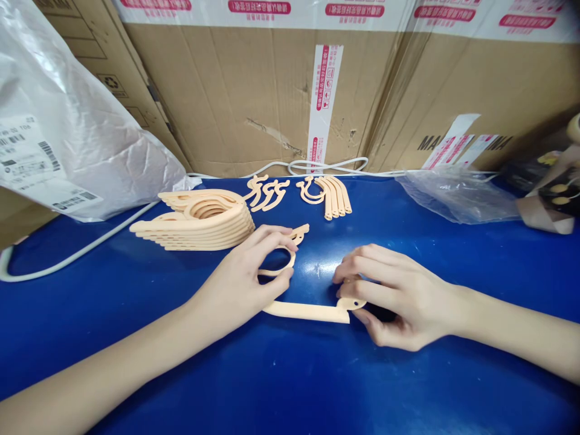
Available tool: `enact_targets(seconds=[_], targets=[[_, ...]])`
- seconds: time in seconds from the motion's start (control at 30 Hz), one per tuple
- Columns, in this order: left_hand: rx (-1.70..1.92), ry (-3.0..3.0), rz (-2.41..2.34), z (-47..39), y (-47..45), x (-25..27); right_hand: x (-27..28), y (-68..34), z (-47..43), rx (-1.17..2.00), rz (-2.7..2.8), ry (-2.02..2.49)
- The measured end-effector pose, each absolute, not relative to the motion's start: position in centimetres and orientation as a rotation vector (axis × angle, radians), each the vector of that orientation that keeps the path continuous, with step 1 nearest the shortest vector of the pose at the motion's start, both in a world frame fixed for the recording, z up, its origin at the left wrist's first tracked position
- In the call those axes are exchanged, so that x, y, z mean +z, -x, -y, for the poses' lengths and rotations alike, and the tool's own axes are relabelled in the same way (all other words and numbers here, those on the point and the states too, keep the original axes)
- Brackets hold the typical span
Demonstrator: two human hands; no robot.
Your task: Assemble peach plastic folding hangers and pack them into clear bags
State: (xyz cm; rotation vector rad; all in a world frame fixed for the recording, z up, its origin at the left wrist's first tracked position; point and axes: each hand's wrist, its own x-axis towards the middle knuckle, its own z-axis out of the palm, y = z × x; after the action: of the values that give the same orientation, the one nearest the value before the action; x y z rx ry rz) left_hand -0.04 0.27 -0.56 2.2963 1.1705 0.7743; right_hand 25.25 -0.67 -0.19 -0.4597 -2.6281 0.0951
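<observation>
My left hand (254,266) is closed on a cream plastic hanger piece, thumb and fingers pinching its ring (292,261). A narrow tip with a small hole sticks out beyond the fingers. From below the hand a straight cream arm (312,312) runs right; where it joins the ring is hidden. At its far end my right hand (394,290) curls its fingers round a small rounded cream piece (352,304) with a hole, which touches or overlaps the arm's end. The fingers cover the rest of that piece.
A stack of cream hanger pieces (208,223) lies behind my left hand. Farther back are small curved pieces (267,193), hooks (310,190) and several arm pieces (335,196). Around them are a white cable (90,248), clear plastic bag (453,193), white parcel (90,121) and cardboard boxes (254,90).
</observation>
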Motion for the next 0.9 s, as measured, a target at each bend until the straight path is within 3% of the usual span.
enact_targets(seconds=[0.27,0.47,0.9], targets=[[0.807,-2.298,-1.231,-0.12,0.06,-0.23,-0.12,-25.47,0.37,0.128,2.642,0.57],[0.753,-2.341,-1.295,-0.09,0.27,-0.59,-0.08,-25.3,0.3,0.346,2.652,0.516],[0.739,-2.528,-1.371,0.21,0.29,-0.88,-0.36,-25.04,1.07,0.296,2.647,0.429]])
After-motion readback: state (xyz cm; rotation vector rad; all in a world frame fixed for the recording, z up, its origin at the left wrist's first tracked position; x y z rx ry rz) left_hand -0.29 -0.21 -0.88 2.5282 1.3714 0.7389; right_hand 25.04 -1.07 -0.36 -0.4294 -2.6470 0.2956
